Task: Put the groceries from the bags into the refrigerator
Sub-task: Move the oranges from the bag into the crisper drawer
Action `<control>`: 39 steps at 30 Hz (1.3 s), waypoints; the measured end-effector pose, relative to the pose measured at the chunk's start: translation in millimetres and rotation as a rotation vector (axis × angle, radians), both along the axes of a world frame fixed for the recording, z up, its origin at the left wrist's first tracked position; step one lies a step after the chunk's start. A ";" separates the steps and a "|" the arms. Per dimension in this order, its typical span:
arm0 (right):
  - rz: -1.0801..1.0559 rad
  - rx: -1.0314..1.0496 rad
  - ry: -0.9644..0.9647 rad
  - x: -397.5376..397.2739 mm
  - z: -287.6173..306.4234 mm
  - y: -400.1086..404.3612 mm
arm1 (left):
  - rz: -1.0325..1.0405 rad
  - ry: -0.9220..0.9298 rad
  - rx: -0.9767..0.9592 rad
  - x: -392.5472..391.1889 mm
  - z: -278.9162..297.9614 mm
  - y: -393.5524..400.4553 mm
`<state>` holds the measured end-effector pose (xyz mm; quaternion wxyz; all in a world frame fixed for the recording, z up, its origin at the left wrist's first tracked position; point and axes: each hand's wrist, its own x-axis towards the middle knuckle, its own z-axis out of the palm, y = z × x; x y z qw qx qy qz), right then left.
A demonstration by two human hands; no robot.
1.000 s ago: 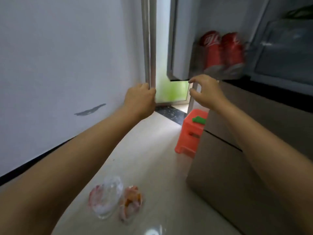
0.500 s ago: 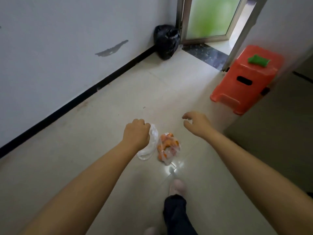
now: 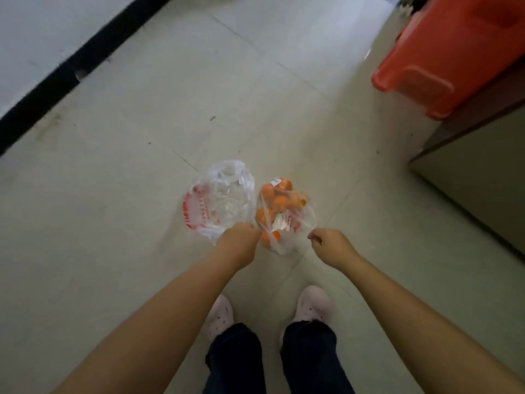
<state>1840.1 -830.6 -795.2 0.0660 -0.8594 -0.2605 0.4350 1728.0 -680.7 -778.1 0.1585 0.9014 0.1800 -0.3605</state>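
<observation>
Two plastic bags lie side by side on the floor in front of my feet. The left one is a clear bag with red print (image 3: 220, 199) and looks empty. The right one is a clear bag of oranges (image 3: 281, 207), holding several oranges. My left hand (image 3: 238, 244) is curled at the near left edge of the bag of oranges and pinches its plastic. My right hand (image 3: 331, 245) is curled at its near right edge, where a strip of the bag's plastic stretches up to my fingers. The refrigerator's inside is out of view.
A beige cabinet front (image 3: 477, 180), the refrigerator's lower part, stands at the right. A red plastic stool (image 3: 443, 58) sits at the top right beside it. A white wall with black skirting (image 3: 71, 69) runs along the left. My feet in pink shoes (image 3: 314, 305) stand just behind the bags.
My view has dropped from the refrigerator doors to the floor. Both hands came down from the door edges to the bags and now hold the bag of oranges on either side.
</observation>
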 end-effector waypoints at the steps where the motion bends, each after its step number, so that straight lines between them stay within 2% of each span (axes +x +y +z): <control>1: 0.002 -0.010 -0.018 0.4 -25.4 3.1 | -0.009 0.004 -0.038 2.9 -29.1 -0.1; 3: 0.029 -0.029 -0.147 7.9 -74.2 7.8 | -0.007 0.003 -0.091 9.3 -85.0 -1.0; 5: 0.143 -0.021 -0.297 21.6 -117.5 10.5 | 0.020 -0.039 -0.099 18.9 -139.2 0.2; 6: 0.219 0.004 -0.314 28.6 -138.6 12.2 | 0.030 -0.068 -0.101 25.8 -167.3 1.3; 8: 0.324 0.059 -0.222 40.4 -178.9 16.4 | 0.001 -0.119 -0.115 41.8 -220.2 0.6; 12: 0.460 0.067 -0.050 64.5 -252.5 32.8 | -0.201 -0.091 -0.096 74.8 -303.6 -11.1; 14: 0.484 -0.003 -0.119 86.8 -278.3 43.7 | -0.295 -0.008 -0.033 83.6 -331.2 -18.5; 16: 0.459 -0.042 -0.298 109.8 -294.9 54.5 | -0.350 0.047 0.047 85.0 -350.4 -24.7; 18: 0.461 -0.024 -0.362 122.0 -306.1 62.7 | -0.351 0.105 0.119 80.0 -360.7 -29.0; 21: 0.469 0.057 -0.341 121.9 -316.5 70.2 | -0.238 0.187 0.118 67.8 -365.5 -28.0; 23: 0.354 0.215 -0.369 119.7 -319.6 74.3 | -0.182 0.174 0.060 60.4 -367.6 -23.5; 26: 0.073 0.479 -0.412 118.0 -318.9 74.5 | -0.187 0.154 -0.006 53.0 -369.4 -21.3; 28: 0.060 0.550 -0.349 112.3 -311.2 70.6 | -0.248 0.172 0.011 50.9 -370.7 -21.4; 30: 0.163 0.516 -0.250 103.4 -304.3 62.2 | -0.259 0.169 0.015 47.5 -374.7 -20.0; 34: 0.224 0.438 -0.075 86.2 -298.3 45.0 | -0.039 0.039 -0.070 36.5 -381.2 -11.7; 36: 0.230 0.375 0.023 83.6 -299.4 40.0 | 0.113 -0.098 -0.130 28.5 -377.6 -6.3; 39: 0.289 0.094 0.254 82.8 -306.1 35.5 | 0.296 -0.371 -0.244 19.6 -367.1 4.3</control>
